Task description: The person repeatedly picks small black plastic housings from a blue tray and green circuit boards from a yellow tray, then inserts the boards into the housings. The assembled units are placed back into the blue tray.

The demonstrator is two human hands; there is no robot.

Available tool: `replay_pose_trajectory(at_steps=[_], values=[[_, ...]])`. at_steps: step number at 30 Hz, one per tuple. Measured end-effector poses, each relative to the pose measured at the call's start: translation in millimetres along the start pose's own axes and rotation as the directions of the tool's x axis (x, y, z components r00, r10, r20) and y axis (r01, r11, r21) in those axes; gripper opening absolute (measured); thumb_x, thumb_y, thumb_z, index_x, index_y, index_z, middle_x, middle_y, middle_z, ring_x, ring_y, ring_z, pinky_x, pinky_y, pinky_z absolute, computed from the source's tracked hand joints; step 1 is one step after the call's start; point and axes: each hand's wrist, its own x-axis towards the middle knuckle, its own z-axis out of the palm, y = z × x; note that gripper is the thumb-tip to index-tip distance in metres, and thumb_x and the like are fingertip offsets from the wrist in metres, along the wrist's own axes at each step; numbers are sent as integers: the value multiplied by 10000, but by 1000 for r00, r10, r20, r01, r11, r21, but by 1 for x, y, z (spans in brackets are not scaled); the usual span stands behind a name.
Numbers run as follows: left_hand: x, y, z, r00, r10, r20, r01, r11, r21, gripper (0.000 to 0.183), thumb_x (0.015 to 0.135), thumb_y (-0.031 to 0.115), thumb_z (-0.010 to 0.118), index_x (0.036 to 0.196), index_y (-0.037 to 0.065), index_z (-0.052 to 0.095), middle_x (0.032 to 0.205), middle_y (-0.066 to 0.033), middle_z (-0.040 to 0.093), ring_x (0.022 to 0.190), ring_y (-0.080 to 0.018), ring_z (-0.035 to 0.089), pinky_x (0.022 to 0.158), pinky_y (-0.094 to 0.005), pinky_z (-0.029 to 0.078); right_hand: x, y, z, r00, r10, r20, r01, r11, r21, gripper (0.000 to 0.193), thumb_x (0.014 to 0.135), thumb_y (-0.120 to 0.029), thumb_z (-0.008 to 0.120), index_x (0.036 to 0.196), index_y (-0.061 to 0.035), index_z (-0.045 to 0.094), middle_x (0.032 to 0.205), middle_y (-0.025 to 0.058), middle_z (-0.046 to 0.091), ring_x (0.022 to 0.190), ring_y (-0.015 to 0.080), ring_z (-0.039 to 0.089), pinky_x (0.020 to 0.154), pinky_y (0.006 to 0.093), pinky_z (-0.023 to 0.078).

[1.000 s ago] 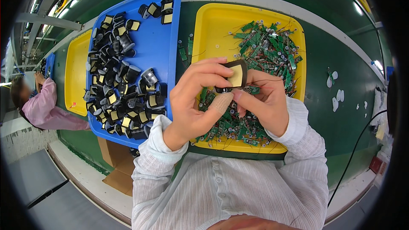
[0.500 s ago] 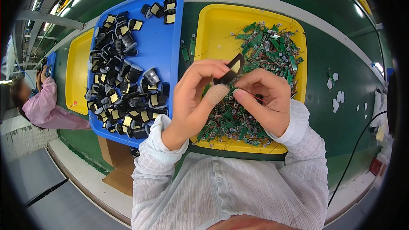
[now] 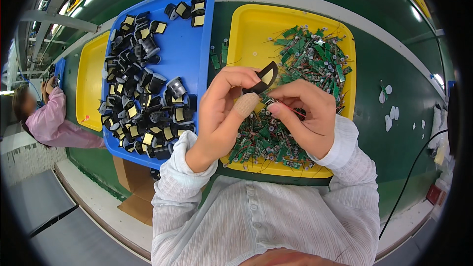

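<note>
Between the fingers and thumb of my left hand (image 3: pixel 224 111) is a black plastic housing (image 3: pixel 266 78) with a cream pad on it. A tan bandage wraps that thumb. My right hand (image 3: pixel 308 113) pinches a small green circuit board (image 3: pixel 268 100) with thin red and dark wires trailing over the fingers. The board's end meets the housing's lower side; whether it is inside cannot be made out. Both hands are above a yellow tray (image 3: pixel 244 29) heaped with similar wired green boards (image 3: pixel 315 59).
A blue tray (image 3: pixel 189 44) of black housings stands to the left, beside another yellow tray (image 3: pixel 88 83). Two loose boards (image 3: pixel 215 59) lie between trays. White pieces (image 3: pixel 389 118) and a black cable (image 3: pixel 411 172) are at right. A person in pink (image 3: pixel 49 118) sits far left.
The housing has turned in my left fingers, so its cream pad and curved rim show more. More of the green board shows at my right fingertips. Both hands stay nearly in place.
</note>
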Motion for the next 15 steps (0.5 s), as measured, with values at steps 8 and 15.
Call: replay_pose_trajectory(at_steps=[8,15], values=[[2,2,4,999,8,39,-11,996,89,322,789,20,594,1072,-6,443,1086,-100,464,976,-143,487,833,-270,394,1,2,0,984,177,15,-167,893,419,121,804,-2,580,916,30,549,836,88,575,741,126,599,626,241,499],[-1,5,-6,999,-32,-29,39,962,270,269,817,107,542,1061,-6,522,908,-104,561,789,-180,519,731,-268,415,1,-5,-12,997,30,70,-42,982,186,135,818,-4,563,946,29,531,840,74,569,727,115,581,637,234,492]])
